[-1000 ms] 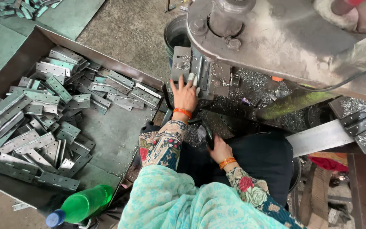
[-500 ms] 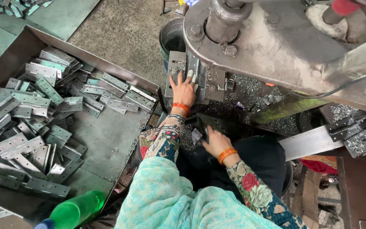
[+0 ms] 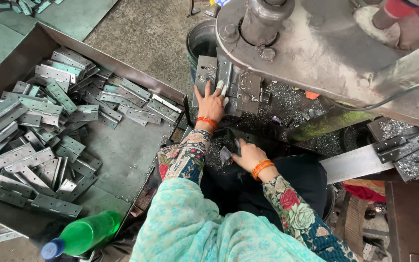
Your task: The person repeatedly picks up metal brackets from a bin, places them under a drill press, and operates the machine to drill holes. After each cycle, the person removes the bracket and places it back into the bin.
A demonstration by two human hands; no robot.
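My left hand (image 3: 211, 103) remains flat and open on the hinge plate (image 3: 208, 72) under the press, while my right hand (image 3: 248, 156) has moved nearer, pinching a small metal piece (image 3: 225, 155).

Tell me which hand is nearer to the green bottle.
Left. The left hand rests up on the metal plates under the press, above and right of the green bottle. The right hand holds a small metal piece farther right.

A green plastic bottle (image 3: 86, 236) lies well left of the hands. Metal shavings (image 3: 287, 99) litter the press bed to their right. A dark bucket (image 3: 202, 43) stands just beyond them.
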